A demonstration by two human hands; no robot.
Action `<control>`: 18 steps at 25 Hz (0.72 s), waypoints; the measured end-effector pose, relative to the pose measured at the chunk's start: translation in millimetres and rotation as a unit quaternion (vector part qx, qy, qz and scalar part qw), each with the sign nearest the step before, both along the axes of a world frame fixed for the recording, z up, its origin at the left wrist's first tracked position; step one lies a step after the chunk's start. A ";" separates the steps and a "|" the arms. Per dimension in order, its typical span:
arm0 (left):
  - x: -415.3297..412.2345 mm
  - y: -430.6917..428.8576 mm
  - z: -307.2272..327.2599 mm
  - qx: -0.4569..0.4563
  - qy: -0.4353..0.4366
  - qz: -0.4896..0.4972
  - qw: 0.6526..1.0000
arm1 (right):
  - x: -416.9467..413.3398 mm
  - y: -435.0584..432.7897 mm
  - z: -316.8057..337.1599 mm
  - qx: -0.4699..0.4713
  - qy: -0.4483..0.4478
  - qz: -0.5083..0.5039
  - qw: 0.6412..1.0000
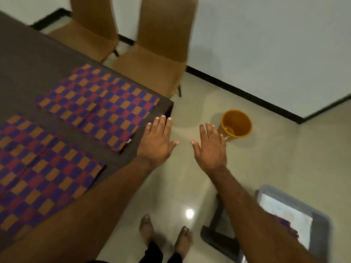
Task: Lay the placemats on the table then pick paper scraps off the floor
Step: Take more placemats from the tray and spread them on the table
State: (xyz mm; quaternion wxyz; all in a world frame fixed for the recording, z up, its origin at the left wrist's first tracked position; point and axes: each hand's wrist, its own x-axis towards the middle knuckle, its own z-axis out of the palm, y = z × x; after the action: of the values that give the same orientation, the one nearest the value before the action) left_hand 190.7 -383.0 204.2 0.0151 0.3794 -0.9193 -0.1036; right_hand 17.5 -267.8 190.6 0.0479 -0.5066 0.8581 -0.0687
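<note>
Two checked placemats in purple, red and orange lie flat on the dark brown table (28, 59): one (98, 103) near the table's far corner, the other (41, 168) closer to me at the left. My left hand (158, 141) hovers flat with fingers spread over the table's corner edge, just right of the far placemat. My right hand (210, 147) is stretched out beside it over the floor, palm down, fingers apart, holding nothing. No paper scraps show on the beige tiled floor (266, 158).
An orange plastic bucket (236, 123) stands on the floor just beyond my right hand. Two tan chairs (161, 59) stand by the table's far side. A grey bin (296, 211) holding some cloth sits on a dark stool at lower right. My bare feet (165, 234) are below.
</note>
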 end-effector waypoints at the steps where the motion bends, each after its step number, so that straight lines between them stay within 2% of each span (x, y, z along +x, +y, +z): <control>1: -27.5 25.1 -7.1 0.012 -0.003 -0.038 0.999 | -19.3 35.5 -8.4 0.008 -0.001 -0.038 0.999; 6: -153.6 152.3 -45.4 0.046 -0.030 -0.228 0.972 | -90.5 212.0 -57.4 0.043 -0.023 -0.190 0.980; 10: -223.2 260.7 -89.5 0.058 -0.058 -0.375 0.923 | -104.2 336.7 -108.4 0.086 -0.041 -0.305 0.948; 12: -244.8 311.8 -122.0 0.040 -0.076 -0.461 0.883 | -95.0 389.4 -140.2 0.111 -0.076 -0.356 0.925; 15: -270.1 361.6 -168.0 0.009 -0.103 -0.564 0.819 | -68.1 442.4 -179.9 0.052 -0.110 -0.404 0.907; 18: -291.9 392.3 -214.2 -0.012 -0.157 -0.635 0.756 | -47.6 474.2 -218.8 0.053 -0.131 -0.449 0.882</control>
State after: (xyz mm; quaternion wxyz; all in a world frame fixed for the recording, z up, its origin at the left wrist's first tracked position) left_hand -101.2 9.3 -10.0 -0.1944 -0.2809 -0.9397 -0.0171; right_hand -30.1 206.3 -28.2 0.1507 -0.0503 0.9819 -0.1028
